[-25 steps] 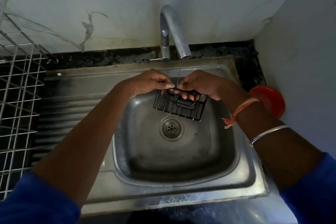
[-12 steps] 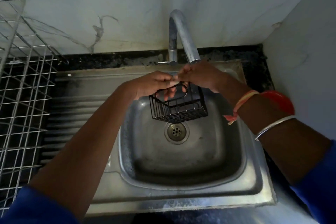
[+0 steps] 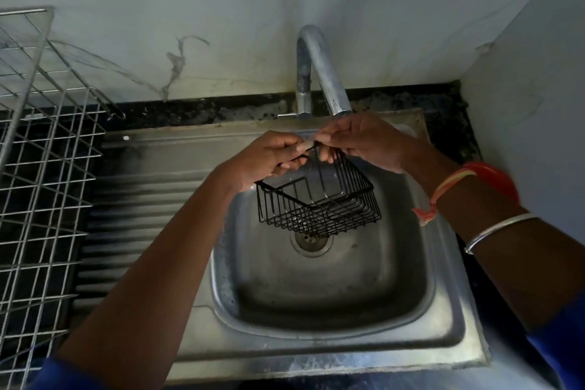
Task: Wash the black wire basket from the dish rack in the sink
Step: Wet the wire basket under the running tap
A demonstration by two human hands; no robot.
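Note:
The small black wire basket (image 3: 319,206) hangs over the steel sink bowl (image 3: 319,288), just below the tap spout (image 3: 326,76) and above the drain (image 3: 311,242). Its open side faces up toward me and it tilts down to the right. My left hand (image 3: 269,160) grips the basket's far rim with curled fingers. My right hand (image 3: 361,142) pinches the same rim right beside it, fingertips almost touching the left hand's. I cannot make out a water stream from the tap.
A metal wire dish rack (image 3: 41,174) stands on the ribbed draining board (image 3: 142,187) at the left. A red round object (image 3: 493,174) sits on the dark counter behind my right wrist. The wall closes in at the right.
The basket was turned from nearly flat under the thin water stream to open side up and lifted a little. Both hands shifted to the far rim.

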